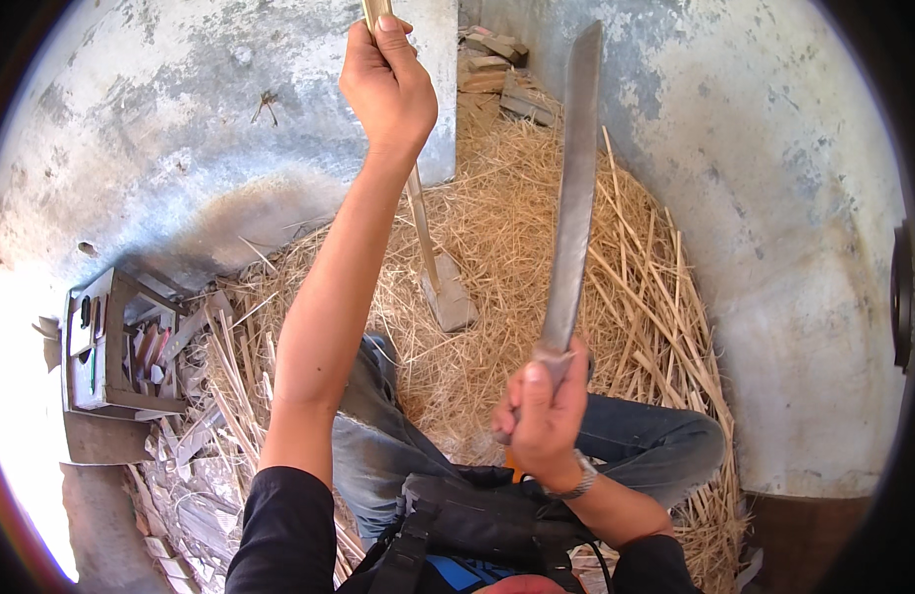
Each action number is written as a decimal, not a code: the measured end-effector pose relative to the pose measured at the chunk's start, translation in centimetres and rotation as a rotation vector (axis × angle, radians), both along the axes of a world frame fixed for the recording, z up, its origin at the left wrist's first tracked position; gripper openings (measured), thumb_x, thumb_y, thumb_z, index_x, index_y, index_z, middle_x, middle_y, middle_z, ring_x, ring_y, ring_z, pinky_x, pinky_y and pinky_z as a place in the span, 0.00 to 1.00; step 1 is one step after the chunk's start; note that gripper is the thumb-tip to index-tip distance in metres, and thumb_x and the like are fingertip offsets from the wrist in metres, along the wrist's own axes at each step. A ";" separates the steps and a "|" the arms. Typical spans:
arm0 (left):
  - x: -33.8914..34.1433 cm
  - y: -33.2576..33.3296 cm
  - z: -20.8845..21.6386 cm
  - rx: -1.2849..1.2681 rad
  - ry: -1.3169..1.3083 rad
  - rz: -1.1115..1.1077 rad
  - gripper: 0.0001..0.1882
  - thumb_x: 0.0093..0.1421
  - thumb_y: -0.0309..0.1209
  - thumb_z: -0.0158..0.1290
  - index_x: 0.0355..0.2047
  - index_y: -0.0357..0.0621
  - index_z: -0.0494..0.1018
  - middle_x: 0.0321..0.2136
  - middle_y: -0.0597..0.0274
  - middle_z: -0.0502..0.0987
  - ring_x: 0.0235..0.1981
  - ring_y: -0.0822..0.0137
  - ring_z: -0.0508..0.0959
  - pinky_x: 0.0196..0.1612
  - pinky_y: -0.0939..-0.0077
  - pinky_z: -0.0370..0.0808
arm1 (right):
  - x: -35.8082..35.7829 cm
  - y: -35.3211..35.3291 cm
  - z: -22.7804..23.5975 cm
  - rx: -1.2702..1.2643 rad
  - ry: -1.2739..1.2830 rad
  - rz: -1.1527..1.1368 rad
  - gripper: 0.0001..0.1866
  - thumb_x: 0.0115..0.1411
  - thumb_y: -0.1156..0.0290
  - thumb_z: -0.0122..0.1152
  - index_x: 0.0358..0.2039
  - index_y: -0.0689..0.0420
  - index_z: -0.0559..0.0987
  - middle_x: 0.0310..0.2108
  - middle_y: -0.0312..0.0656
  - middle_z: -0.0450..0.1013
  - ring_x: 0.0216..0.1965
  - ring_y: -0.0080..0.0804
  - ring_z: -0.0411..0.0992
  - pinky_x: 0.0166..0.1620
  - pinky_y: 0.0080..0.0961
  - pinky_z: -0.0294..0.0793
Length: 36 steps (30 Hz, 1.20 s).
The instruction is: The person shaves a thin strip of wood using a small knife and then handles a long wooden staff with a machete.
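My left hand (390, 84), raised at the far end of my outstretched arm, is closed round a thin pale strip of split wood or bamboo (421, 223). The strip runs down behind my wrist, and its lower end meets a small wooden block (450, 295) on the floor. In my right hand (547, 411) is the handle of a machete (573, 198). Its long, dull grey blade points up and away from me, to the right of the strip and apart from it. The strip's top end is cut off by the picture's edge.
Pale shavings (497, 198) cover the floor round my bent legs. Long thin strips (665, 297) lie along the right wall. A small wooden cabinet (111, 342) stands at the left, filled with scraps. Broken wood pieces (517, 84) are heaped in the far corner.
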<state>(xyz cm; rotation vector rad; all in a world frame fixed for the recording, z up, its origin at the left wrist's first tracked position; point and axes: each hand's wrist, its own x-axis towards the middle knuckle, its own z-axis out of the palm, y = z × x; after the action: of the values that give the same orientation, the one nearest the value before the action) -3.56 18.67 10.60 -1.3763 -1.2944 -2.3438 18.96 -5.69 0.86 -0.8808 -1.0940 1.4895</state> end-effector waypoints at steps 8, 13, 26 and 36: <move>-0.1 -0.1 0.1 0.012 0.012 0.016 0.20 0.76 0.44 0.45 0.34 0.42 0.74 0.18 0.70 0.71 0.20 0.80 0.67 0.23 0.78 0.64 | 2.2 0.7 -2.7 -0.564 -0.113 0.266 0.11 0.76 0.62 0.50 0.47 0.55 0.66 0.24 0.34 0.66 0.14 0.19 0.64 0.17 0.23 0.70; 0.0 -0.6 0.1 -0.046 0.002 0.021 0.20 0.76 0.44 0.45 0.34 0.41 0.74 0.19 0.70 0.71 0.20 0.80 0.67 0.23 0.77 0.64 | 0.7 1.8 2.0 -0.146 0.032 0.013 0.10 0.76 0.64 0.48 0.49 0.57 0.66 0.23 0.34 0.65 0.14 0.18 0.64 0.19 0.20 0.69; 0.2 -0.5 -0.2 -0.011 -0.045 -0.175 0.20 0.77 0.44 0.45 0.34 0.42 0.72 0.17 0.72 0.68 0.17 0.82 0.63 0.19 0.81 0.60 | 1.7 2.5 2.7 -0.074 -0.006 0.010 0.16 0.76 0.61 0.48 0.56 0.59 0.67 0.23 0.34 0.64 0.15 0.18 0.64 0.18 0.21 0.68; -0.5 0.1 -0.4 0.030 0.009 -0.156 0.19 0.77 0.43 0.44 0.35 0.42 0.71 0.16 0.73 0.66 0.16 0.83 0.64 0.19 0.83 0.58 | 2.8 2.6 0.4 -0.574 -0.045 0.265 0.15 0.76 0.61 0.50 0.56 0.54 0.68 0.24 0.34 0.64 0.14 0.19 0.62 0.19 0.23 0.69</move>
<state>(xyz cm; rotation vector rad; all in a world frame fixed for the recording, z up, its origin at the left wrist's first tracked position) -4.06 18.80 10.16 -1.5283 -1.1835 -2.4425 21.72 -3.14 1.29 -1.1952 -0.8428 2.0680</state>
